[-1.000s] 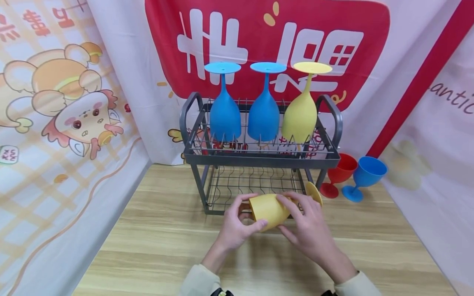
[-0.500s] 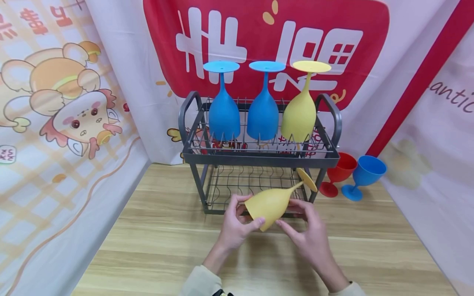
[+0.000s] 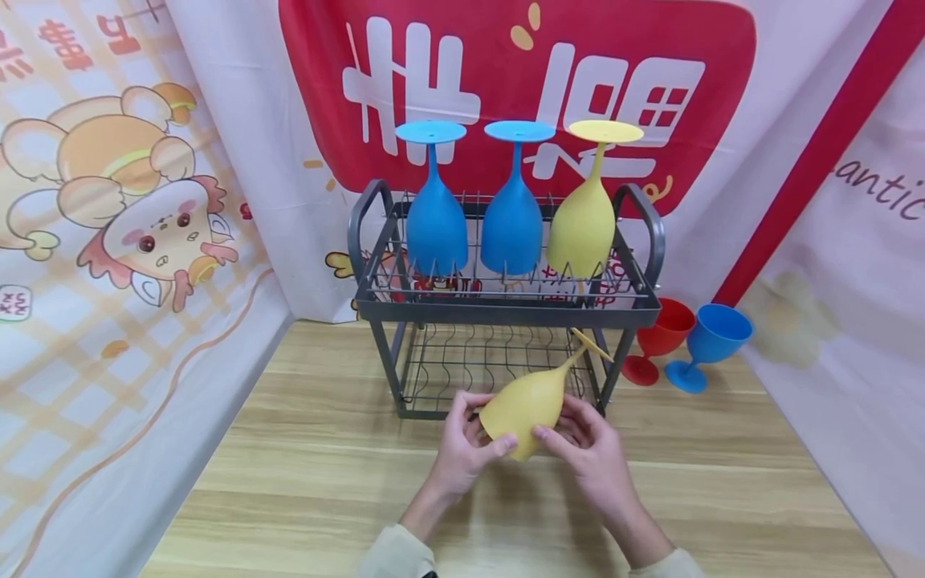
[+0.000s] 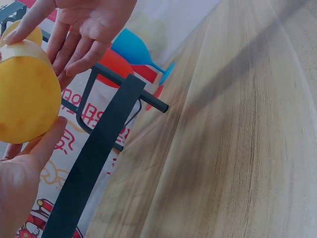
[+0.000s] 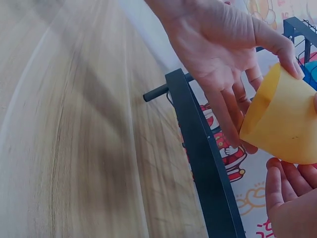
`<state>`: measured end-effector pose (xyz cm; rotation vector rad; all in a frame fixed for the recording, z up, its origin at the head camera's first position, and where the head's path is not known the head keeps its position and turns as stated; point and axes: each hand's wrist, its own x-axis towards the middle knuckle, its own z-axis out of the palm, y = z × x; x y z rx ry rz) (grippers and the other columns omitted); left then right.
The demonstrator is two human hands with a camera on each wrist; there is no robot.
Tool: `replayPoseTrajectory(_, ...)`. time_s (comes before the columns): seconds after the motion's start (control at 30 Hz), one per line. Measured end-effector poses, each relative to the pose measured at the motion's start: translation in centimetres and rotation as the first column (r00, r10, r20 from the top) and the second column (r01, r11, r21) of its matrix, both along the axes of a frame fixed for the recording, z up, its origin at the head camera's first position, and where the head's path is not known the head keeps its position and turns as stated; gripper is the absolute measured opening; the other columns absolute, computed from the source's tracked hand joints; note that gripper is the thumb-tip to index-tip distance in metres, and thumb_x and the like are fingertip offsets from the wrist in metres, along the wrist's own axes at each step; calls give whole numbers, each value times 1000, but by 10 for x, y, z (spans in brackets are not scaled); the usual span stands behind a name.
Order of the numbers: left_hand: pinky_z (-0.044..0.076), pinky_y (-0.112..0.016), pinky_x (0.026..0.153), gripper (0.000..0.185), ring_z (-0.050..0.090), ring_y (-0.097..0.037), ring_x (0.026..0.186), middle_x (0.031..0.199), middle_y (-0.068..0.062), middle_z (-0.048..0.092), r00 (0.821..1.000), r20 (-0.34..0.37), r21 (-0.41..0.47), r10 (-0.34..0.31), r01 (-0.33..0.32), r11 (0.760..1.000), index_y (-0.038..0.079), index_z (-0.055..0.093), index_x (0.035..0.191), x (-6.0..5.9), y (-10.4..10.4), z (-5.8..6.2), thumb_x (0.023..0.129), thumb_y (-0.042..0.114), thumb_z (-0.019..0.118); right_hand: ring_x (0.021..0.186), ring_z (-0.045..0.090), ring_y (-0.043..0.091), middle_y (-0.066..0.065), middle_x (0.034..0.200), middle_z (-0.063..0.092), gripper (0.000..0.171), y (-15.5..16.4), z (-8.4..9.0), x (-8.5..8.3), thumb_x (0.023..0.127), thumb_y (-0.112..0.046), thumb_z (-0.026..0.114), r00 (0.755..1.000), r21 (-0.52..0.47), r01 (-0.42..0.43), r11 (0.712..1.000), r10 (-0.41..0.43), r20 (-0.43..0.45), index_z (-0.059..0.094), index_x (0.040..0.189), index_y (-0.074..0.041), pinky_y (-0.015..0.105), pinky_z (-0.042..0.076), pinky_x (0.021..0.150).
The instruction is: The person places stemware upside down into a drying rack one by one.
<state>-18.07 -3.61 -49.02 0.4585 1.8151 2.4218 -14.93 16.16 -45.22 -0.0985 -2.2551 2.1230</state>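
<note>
Both hands hold a yellow goblet (image 3: 523, 411) in front of the rack, tilted with its rim down to the left and its foot up to the right. My left hand (image 3: 461, 449) grips it at the rim, thumb on the near side. On the bowl's right side my right hand (image 3: 596, 453) holds it, thumb in front and fingers behind. In the left wrist view the goblet's round mouth (image 4: 27, 99) faces the camera. The right wrist view shows the bowl (image 5: 287, 116) between the two hands; its stem is out of that frame.
A dark two-tier rack (image 3: 506, 313) stands behind the hands. Upside down on its top tier are a left blue goblet (image 3: 437, 229), another blue goblet (image 3: 511, 229) and a pale yellow goblet (image 3: 584, 229). Right of it stand a red goblet (image 3: 663, 329) and an upright blue goblet (image 3: 715, 335).
The goblet has turned so its foot swings up and its rim points lower. My right hand has moved from the stem end to the bowl's right side.
</note>
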Motion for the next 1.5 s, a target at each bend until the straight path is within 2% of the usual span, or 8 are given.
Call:
replayPoseTrajectory(0.63, 48, -28, 118, 77, 57, -28, 140, 153, -11, 58, 997, -8, -201, -79, 76, 977, 10, 51, 150, 1, -7, -12, 81, 9, 87, 137, 61, 31, 20, 151, 60, 76, 7, -8, -4, 88, -10, 86, 996, 16, -82, 996, 82, 26, 47, 154, -5, 21, 54, 105)
replayPoseTrajectory(0.8, 52, -39, 113, 60, 63, -29, 130, 142, -11, 66, 985, -128, -203, 117, -141, 969, 11, 58, 142, 1, -10, -19, 88, 13, 84, 127, 66, 24, 16, 146, 63, 76, 9, -12, -4, 84, -12, 90, 998, 89, -54, 995, 55, -7, 52, 150, -7, 21, 55, 103)
replayPoseTrajectory(0.9, 56, -33, 97, 43, 68, -25, 114, 126, -16, 72, 898, -192, -136, 395, -423, 896, 6, 63, 129, -2, -16, -22, 91, 13, 82, 122, 66, 22, 13, 143, 65, 76, 10, -13, -5, 82, -13, 92, 997, 139, -47, 989, 54, -47, 54, 147, -9, 21, 55, 101)
replayPoseTrajectory(1.0, 52, -26, 80, 36, 65, -20, 98, 113, -17, 72, 741, -216, -91, 636, -664, 742, 3, 65, 120, -10, -26, -24, 91, 14, 83, 121, 65, 23, 10, 141, 65, 76, 12, -15, -6, 81, -17, 93, 996, 186, -39, 982, 53, -72, 55, 146, -11, 21, 55, 101)
replayPoseTrajectory(1.1, 47, -26, 80, 40, 59, -22, 100, 115, -15, 70, 612, -202, -96, 764, -789, 607, 3, 63, 121, -21, -41, -26, 90, 17, 85, 119, 64, 24, 9, 139, 65, 77, 14, -16, -5, 81, -21, 93, 995, 236, -30, 971, 53, -89, 54, 147, -12, 22, 55, 99)
replayPoseTrajectory(1.17, 46, -28, 84, 47, 57, -26, 106, 121, -12, 67, 574, -183, -121, 798, -819, 561, 4, 62, 126, -29, -51, -28, 88, 18, 86, 118, 64, 25, 9, 138, 66, 78, 15, -17, -5, 81, -24, 94, 994, 267, -26, 963, 54, -98, 54, 147, -12, 22, 56, 99)
replayPoseTrajectory(1.23, 45, -31, 93, 54, 55, -26, 117, 128, -9, 65, 578, -169, -164, 798, -815, 555, 7, 59, 134, -35, -60, -28, 89, 18, 86, 118, 64, 24, 8, 138, 65, 80, 16, -18, -5, 80, -27, 95, 993, 290, -22, 957, 54, -101, 54, 148, -14, 23, 56, 99)
replayPoseTrajectory(1.5, 44, -53, 120, 59, 53, -34, 138, 145, -15, 49, 703, -119, -264, 701, -703, 660, 10, 51, 152, -52, -85, -35, 97, 4, 71, 127, 63, 26, 5, 146, 62, 87, 20, -18, -6, 81, -33, 94, 997, 315, 5, 949, 19, -73, 47, 153, -17, 29, 54, 104)
